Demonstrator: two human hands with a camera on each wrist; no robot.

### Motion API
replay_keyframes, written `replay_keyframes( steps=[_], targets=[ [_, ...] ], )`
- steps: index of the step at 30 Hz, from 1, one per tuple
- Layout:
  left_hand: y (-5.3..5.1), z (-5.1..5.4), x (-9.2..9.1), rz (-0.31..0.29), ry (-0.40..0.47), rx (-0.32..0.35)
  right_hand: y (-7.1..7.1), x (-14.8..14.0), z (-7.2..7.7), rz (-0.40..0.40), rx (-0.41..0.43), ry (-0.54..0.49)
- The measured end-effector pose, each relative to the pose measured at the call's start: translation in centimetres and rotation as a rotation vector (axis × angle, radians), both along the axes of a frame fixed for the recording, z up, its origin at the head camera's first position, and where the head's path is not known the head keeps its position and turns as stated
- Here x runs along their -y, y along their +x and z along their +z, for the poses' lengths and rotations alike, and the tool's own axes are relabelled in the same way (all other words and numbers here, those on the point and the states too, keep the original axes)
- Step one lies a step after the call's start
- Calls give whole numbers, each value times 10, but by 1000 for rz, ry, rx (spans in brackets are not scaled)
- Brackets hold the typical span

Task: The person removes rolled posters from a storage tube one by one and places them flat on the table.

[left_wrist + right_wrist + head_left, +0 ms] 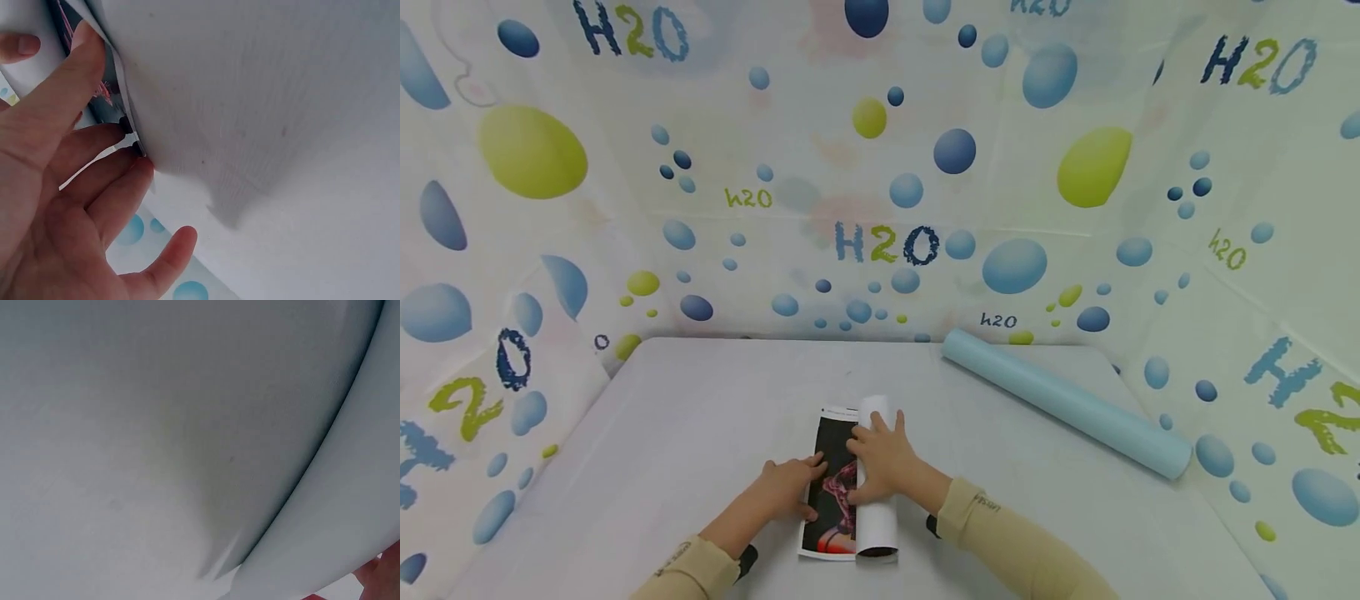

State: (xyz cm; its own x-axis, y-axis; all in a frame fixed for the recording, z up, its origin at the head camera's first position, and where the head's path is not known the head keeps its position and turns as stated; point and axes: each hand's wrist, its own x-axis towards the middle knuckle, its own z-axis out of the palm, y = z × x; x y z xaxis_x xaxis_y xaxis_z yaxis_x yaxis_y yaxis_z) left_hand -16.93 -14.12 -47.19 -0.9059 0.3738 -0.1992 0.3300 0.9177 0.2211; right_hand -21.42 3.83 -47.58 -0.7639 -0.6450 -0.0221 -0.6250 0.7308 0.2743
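Observation:
A dark poster (835, 437) with a pink and red picture lies on the white table, its right part curled into a white-backed roll (877, 527). My left hand (786, 487) presses the poster's left edge, fingers and thumb spread. In the left wrist view, that hand (81, 187) has its fingertips along the thin paper edge. Spread over the upper middle of the roll is my right hand (883, 460), its fingers reaching toward the flat part. The right wrist view has the pale curved roll (325, 519) filling its lower right, with a bit of a hand at the corner.
A long light-blue roll (1063, 404) lies slantwise on the right side of the white table (700, 400). Behind and at the sides hangs a white sheet (820, 150) printed with blue and green drops and "H2O" lettering.

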Motion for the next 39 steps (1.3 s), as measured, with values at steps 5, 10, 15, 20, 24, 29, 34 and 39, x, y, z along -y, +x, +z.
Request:
replay_keyframes(
  steps=[5,10,15,20,24,29,34,39],
  targets=[
    [-6,3,5,12,14,38,-4,-2,0,-15,-10,43],
    [-10,6,9,15,-29,46,-7,-6,1,-19,7,48],
    [-13,4,15,17,-76,4,-10,-11,1,-14,-20,64],
    [-15,8,19,10,-100,-20,-10,-13,2,-11,-61,134],
    [-21,8,27,8,-118,-39,-11,-15,4,-42,-108,230],
    [-27,3,40,34,-124,-23,-9,-26,-3,-62,-105,281],
    [-30,2,49,27,-81,-11,-12,-40,-8,-81,-104,245],
    [-33,2,58,32,-76,-31,-15,-57,-8,-95,-115,244]
  ],
)
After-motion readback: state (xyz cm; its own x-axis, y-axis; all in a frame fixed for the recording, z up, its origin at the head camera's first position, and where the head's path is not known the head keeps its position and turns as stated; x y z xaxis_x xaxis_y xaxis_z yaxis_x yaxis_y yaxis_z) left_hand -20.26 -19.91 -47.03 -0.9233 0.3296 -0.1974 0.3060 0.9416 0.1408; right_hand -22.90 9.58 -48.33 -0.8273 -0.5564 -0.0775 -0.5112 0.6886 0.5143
